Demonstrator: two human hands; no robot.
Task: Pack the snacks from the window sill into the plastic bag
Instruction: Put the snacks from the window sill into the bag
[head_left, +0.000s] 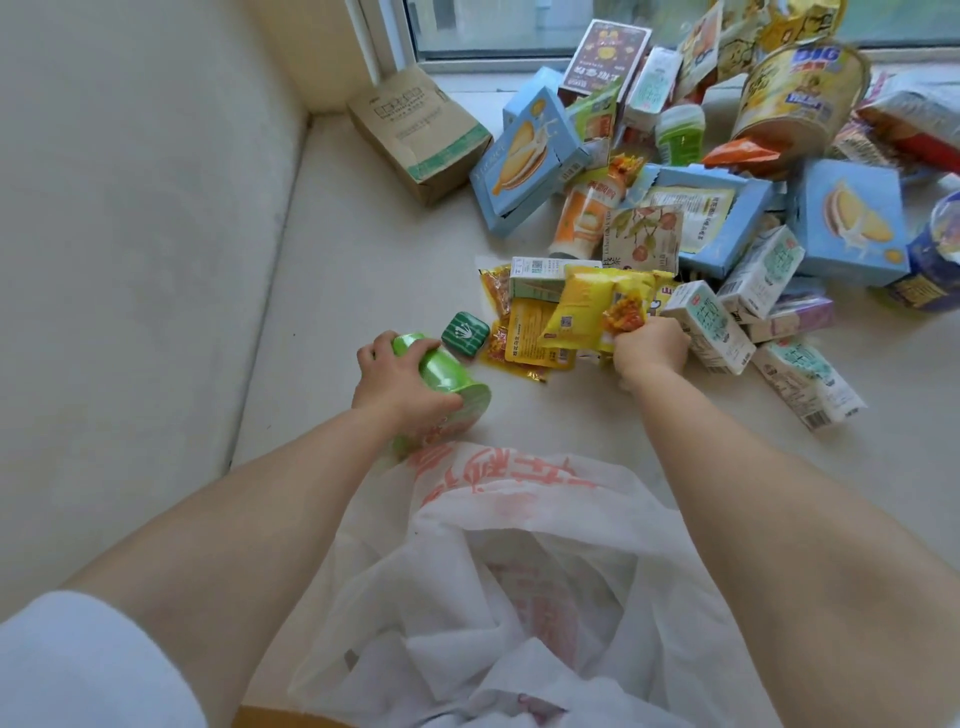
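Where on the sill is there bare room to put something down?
Bare sill lies between the left wall and the brown paper bag, down to the left hand. Another patch sits right of the plastic bag. The snack heap crowds the right.

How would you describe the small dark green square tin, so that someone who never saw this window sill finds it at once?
Start at the white plastic bag at the near edge, then go up to the left hand, which grips a bright green cup. Just beyond that cup, left of the yellow packets, lies the small dark green square tin. It alone is dark green, with rounded corners and pale stripes.
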